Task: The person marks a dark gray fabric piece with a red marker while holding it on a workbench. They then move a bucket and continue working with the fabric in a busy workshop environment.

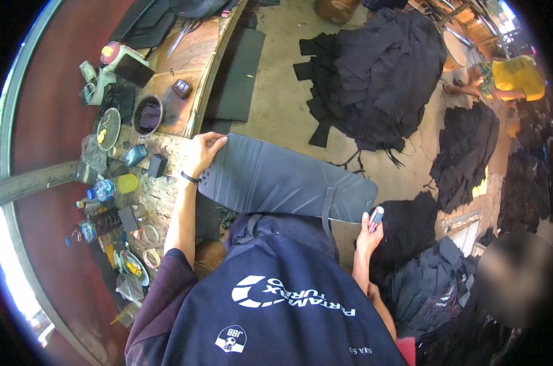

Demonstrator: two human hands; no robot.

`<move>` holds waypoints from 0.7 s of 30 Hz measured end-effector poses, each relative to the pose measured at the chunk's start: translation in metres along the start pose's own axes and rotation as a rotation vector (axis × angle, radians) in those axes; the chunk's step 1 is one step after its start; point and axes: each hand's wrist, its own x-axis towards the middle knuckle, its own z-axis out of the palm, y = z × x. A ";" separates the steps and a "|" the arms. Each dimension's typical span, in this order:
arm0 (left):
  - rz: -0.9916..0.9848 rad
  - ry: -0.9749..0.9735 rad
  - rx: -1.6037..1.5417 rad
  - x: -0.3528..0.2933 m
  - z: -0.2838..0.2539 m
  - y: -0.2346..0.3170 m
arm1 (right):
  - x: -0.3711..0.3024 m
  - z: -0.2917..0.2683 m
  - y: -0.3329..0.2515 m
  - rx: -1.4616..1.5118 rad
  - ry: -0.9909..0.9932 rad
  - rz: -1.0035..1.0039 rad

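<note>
A long black panel (pixel 288 180) with rounded corners and creased, sheet-like material stretches across above my lap, tilted down to the right. My left hand (pixel 204 151) pinches its upper left corner, thumb on top and fingers behind. Near the panel's lower right corner, my right hand (pixel 368 235) is closed around a small object with a red, white and blue pattern (pixel 377 218); its kind I cannot make out. Whether those fingers also grip the panel's edge is unclear. A narrow black strap (pixel 329 204) crosses the panel's right part and hangs below its lower edge.
Along the left runs a cluttered wooden bench (pixel 179 155) with scissors (pixel 183 38), a dark bowl (pixel 148 116), bottles (pixel 103 190) and tape rolls (pixel 151 258). A big heap of black cut pieces (pixel 374 79) lies ahead. Another person in yellow (pixel 517 78) is at far right.
</note>
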 end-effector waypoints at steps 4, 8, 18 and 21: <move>0.099 0.067 0.000 0.006 0.003 -0.007 | 0.008 0.016 0.013 0.264 0.034 0.040; -0.005 0.092 0.011 0.008 0.014 -0.012 | 0.011 0.020 0.015 0.316 0.058 0.137; 0.032 0.144 -0.112 0.007 0.027 -0.024 | -0.024 0.027 0.004 0.765 0.096 0.328; 0.032 0.145 -0.103 0.010 0.028 -0.027 | -0.024 0.029 0.004 0.826 0.102 0.370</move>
